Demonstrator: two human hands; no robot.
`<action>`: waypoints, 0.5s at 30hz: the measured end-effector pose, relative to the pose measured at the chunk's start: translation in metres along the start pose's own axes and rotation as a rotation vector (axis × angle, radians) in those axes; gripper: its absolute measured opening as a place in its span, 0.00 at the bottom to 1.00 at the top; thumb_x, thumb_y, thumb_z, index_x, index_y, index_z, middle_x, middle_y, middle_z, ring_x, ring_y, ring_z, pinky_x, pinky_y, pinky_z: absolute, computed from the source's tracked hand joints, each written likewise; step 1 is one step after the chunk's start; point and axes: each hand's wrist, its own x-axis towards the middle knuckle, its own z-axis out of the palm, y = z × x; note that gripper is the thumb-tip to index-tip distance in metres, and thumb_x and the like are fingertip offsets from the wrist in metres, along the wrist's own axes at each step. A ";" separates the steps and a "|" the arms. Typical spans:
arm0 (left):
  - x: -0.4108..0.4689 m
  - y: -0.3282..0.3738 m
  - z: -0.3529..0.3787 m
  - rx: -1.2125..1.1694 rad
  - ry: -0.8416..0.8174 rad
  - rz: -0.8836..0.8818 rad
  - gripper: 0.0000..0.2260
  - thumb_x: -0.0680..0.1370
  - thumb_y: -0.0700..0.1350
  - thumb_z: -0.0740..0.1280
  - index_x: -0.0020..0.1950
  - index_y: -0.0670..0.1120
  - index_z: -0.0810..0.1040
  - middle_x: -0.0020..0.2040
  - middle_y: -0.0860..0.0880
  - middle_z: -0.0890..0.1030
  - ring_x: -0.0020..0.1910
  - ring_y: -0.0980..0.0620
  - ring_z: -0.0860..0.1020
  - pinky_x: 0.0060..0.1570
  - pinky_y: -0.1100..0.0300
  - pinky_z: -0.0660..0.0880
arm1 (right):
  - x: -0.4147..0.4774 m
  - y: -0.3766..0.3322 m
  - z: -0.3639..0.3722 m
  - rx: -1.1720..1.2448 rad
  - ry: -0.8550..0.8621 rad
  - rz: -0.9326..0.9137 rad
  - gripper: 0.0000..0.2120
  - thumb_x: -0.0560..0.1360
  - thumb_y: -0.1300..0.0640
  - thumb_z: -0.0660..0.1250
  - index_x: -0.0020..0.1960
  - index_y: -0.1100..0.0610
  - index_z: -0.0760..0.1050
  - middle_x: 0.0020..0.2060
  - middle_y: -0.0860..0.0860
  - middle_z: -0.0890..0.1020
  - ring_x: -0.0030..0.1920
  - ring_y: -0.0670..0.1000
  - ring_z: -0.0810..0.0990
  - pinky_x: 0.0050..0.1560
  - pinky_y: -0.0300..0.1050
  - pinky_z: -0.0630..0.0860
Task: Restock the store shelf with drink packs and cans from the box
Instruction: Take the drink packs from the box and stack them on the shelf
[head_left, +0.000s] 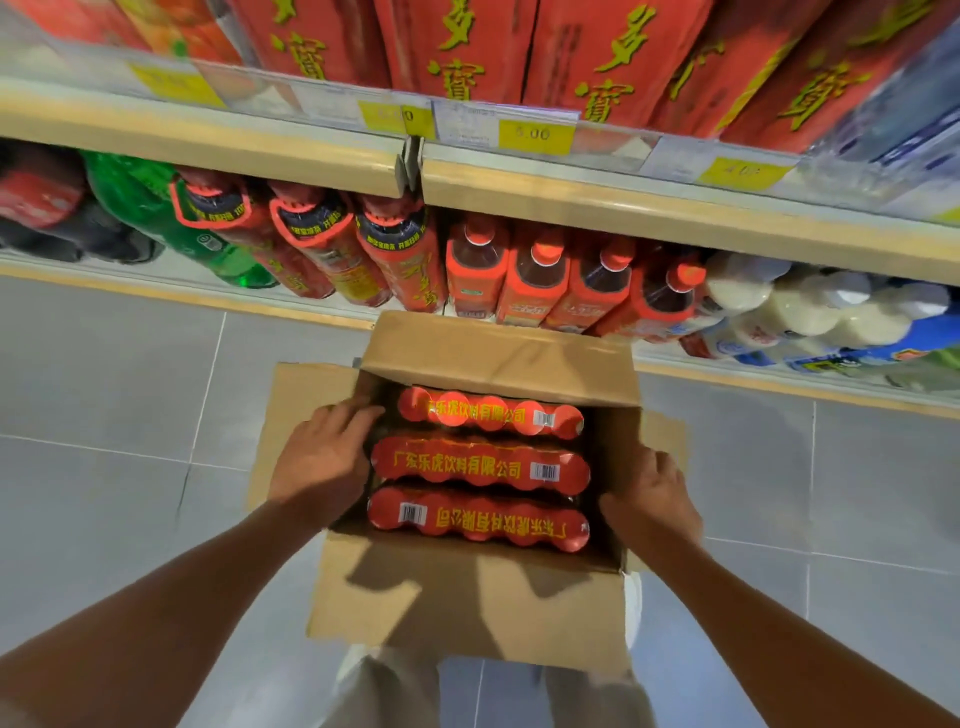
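— Left forearm (156, 597) and right forearm (779, 634): bare, lower frame, both reaching down toward the centre.
— Item one?
— Cardboard box (467, 603), frame centre, flaps open, over grey floor tiles (104, 389), just in front of the lower shelf (675, 218).
— Contents?
— Three red shrink-wrapped drink packs, side by side and close-packed: far pack (491, 413), middle pack (480, 467), near pack (478, 519). All are in the box and none is lifted.
— Hands?
— Left hand (324, 457): fingers fairly straight and close together, laid against the left ends of the far and middle packs. Right hand (649, 499): at the box's right wall, fingers bent downward, tips hidden. I cannot tell whether they hold pack or cardboard.
— Hazards, as judged?
— One: packs sit tight, leaving little finger room, so a lift by the film alone could tear it and spill the drinks. Two: an uneven two-handed lift could tilt a pack and let it drop. Three: the far flap could snag a rising pack. Four: red-capped bottles (519, 275) crowd the shelf just behind the box, and a pack swung in low could topple them.
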 end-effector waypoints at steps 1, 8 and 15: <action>0.001 0.000 0.004 0.029 -0.042 0.071 0.23 0.74 0.48 0.57 0.69 0.48 0.71 0.66 0.45 0.75 0.58 0.42 0.76 0.53 0.47 0.77 | -0.003 -0.004 0.002 -0.055 0.064 -0.094 0.27 0.71 0.47 0.67 0.67 0.49 0.63 0.61 0.50 0.72 0.60 0.53 0.73 0.50 0.50 0.77; 0.016 0.017 0.039 0.045 -0.309 0.065 0.31 0.75 0.44 0.69 0.77 0.46 0.63 0.72 0.45 0.70 0.67 0.43 0.71 0.64 0.51 0.74 | 0.012 -0.032 0.040 -0.124 -0.070 -0.370 0.33 0.73 0.56 0.71 0.73 0.48 0.61 0.69 0.48 0.70 0.69 0.52 0.69 0.63 0.55 0.77; 0.033 0.022 0.061 0.064 -0.427 -0.016 0.32 0.75 0.45 0.69 0.76 0.54 0.59 0.73 0.50 0.66 0.72 0.47 0.66 0.63 0.47 0.75 | 0.029 -0.040 0.066 -0.110 -0.125 -0.451 0.35 0.76 0.60 0.69 0.78 0.50 0.58 0.75 0.49 0.63 0.75 0.54 0.63 0.66 0.54 0.76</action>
